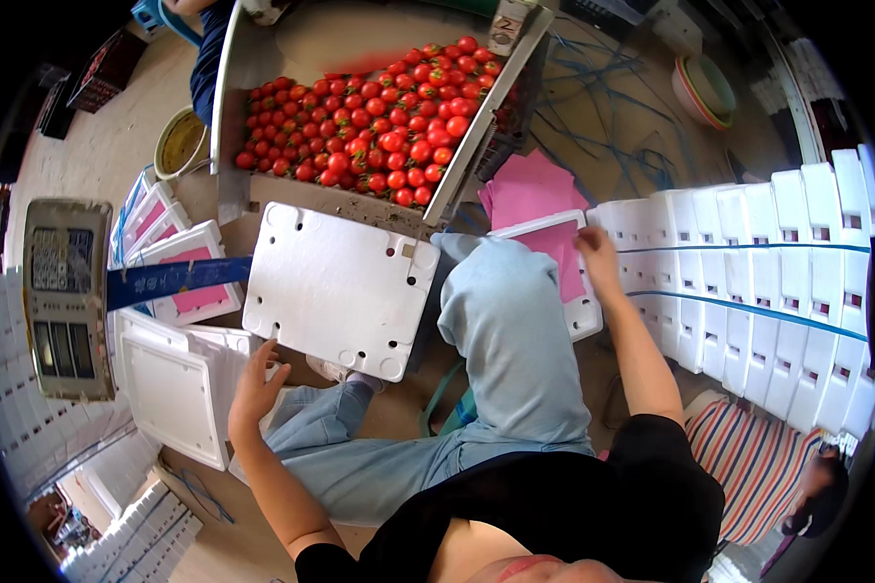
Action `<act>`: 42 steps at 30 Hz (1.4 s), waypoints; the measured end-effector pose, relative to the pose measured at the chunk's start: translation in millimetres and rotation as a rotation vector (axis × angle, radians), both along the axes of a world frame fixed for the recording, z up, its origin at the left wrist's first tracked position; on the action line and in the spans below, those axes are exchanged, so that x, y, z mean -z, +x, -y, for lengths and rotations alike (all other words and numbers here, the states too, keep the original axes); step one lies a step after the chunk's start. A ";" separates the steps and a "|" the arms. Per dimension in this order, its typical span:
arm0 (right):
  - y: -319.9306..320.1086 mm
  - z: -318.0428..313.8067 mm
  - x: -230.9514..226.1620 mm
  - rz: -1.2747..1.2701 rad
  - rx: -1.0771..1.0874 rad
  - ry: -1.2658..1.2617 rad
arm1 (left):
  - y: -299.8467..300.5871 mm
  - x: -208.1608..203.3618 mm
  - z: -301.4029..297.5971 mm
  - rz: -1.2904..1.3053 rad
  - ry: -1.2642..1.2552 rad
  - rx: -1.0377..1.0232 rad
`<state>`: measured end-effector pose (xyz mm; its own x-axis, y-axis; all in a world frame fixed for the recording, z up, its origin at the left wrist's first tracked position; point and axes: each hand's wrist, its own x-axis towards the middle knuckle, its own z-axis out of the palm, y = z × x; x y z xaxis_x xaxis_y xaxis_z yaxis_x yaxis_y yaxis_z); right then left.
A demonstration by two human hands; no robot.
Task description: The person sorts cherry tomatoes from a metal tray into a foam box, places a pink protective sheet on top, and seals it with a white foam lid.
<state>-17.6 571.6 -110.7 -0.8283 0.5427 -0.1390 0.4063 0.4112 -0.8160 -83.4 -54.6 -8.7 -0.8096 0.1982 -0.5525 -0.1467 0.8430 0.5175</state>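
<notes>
A white foam box (340, 289) with small holes lies in front of me, its flat side up. At its near left corner is my left hand (255, 394), fingers apart and close against the edge; it grips nothing I can see. To the right of my raised knee leans a white foam tray (585, 319) with a pink sheet (560, 255) inside. My right hand (598, 257) has its fingers closed at the tray's upper right rim. Part of that tray is hidden behind my leg.
Beyond the box stands a metal bin (292, 192) of small red tomatoes (379, 126). A scale display (68, 296) on a blue post (180, 282) stands left, near foam lids (170, 389). Strapped white foam boxes (749, 272) line the right. Pink sheets (525, 189) lie ahead.
</notes>
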 end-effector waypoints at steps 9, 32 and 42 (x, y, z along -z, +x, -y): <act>51.8 115.8 175.5 0.821 -0.515 0.258 | -29.2 2.1 20.3 0.038 -0.290 0.000; 89.5 44.0 -188.2 -0.103 -0.664 0.386 | -8.5 -140.9 -289.9 -0.017 1.055 0.081; 86.0 105.2 -310.9 -0.475 -1.064 0.729 | -6.6 -248.8 -262.1 0.099 1.129 0.055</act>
